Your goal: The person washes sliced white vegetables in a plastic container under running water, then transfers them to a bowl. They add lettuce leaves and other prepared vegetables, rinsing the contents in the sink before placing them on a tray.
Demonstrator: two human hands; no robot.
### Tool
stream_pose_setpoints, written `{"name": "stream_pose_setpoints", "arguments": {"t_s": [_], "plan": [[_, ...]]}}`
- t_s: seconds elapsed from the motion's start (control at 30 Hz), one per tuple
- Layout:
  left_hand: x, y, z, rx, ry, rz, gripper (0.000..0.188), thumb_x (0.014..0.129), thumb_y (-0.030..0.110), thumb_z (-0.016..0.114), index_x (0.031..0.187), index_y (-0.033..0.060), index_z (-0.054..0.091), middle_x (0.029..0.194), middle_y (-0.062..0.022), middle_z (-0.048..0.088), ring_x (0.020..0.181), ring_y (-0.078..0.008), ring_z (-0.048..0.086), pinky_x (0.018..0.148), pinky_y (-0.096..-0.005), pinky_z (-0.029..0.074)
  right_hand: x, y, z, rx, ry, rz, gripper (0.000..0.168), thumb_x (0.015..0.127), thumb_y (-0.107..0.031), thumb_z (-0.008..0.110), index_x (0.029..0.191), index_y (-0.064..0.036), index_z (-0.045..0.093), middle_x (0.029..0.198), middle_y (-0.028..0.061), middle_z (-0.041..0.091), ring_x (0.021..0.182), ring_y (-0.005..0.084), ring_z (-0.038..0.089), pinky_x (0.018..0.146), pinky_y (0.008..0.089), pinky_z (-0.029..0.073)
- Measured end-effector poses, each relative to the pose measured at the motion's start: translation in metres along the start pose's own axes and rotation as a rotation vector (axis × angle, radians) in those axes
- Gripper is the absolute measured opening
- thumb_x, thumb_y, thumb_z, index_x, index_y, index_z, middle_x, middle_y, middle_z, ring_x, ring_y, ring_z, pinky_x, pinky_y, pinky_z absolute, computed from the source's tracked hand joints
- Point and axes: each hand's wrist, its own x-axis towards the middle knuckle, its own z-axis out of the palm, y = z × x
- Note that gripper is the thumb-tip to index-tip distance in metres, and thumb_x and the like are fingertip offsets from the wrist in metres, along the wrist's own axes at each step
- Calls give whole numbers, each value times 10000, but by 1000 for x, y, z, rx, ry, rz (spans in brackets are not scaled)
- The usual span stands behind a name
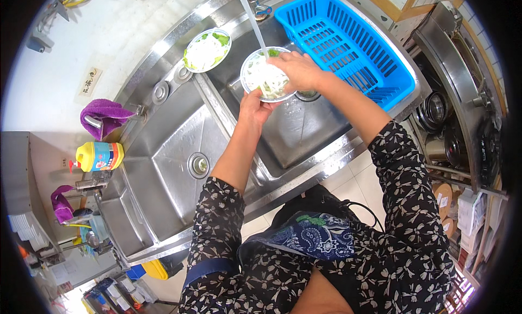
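Observation:
My left hand holds a white bowl with a patterned rim from below, over the right basin of a steel sink. White shredded vegetables with some green leaf fill the bowl. Across its right side, my right hand lies over the shreds with bent fingers; whether it grips them is hidden. A stream of water falls into the bowl near my right fingertips. On the sink's back ledge, a second bowl holds similar white shreds on green leaves.
A blue slotted plastic basket stands at the right end of the sink, close to my right forearm. The tap is behind the bowl. To the left are a basin drain, a yellow pump bottle and a purple cloth over a tap.

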Motion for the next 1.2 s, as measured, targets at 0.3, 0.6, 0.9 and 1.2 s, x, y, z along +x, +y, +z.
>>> {"name": "stream_pose_setpoints", "arguments": {"t_s": [0.3,0.6,0.9,1.2], "plan": [[11,4,1,24,-22,20,342,919,83,320,1245,3,387,1229,-180,477,1074,-353,519,847,-542,463,29,0,3,329,189,89,426,666,-32,595,1087,-96,575,976,174,613,922,315,586,820,390,455],[14,0,7,93,-32,30,340,906,57,327,1237,19,394,1208,-187,484,1055,-352,531,811,-527,488,32,-1,34,343,348,-15,545,636,-106,634,1169,-124,521,1248,170,437,1116,324,451,925,372,387],[8,-4,6,133,-2,4,372,903,38,311,1275,49,327,1217,-190,457,1033,-362,536,787,-536,499,29,11,17,398,267,-32,363,662,-64,583,1023,-93,608,1041,136,590,1013,324,519,886,394,406],[11,-3,5,126,-41,4,371,906,45,284,1276,34,320,1230,-204,440,1058,-379,516,813,-551,485,12,-1,19,108,312,-187,411,694,-247,617,1091,-149,586,1165,71,526,1112,263,436,939,448,307]]}}
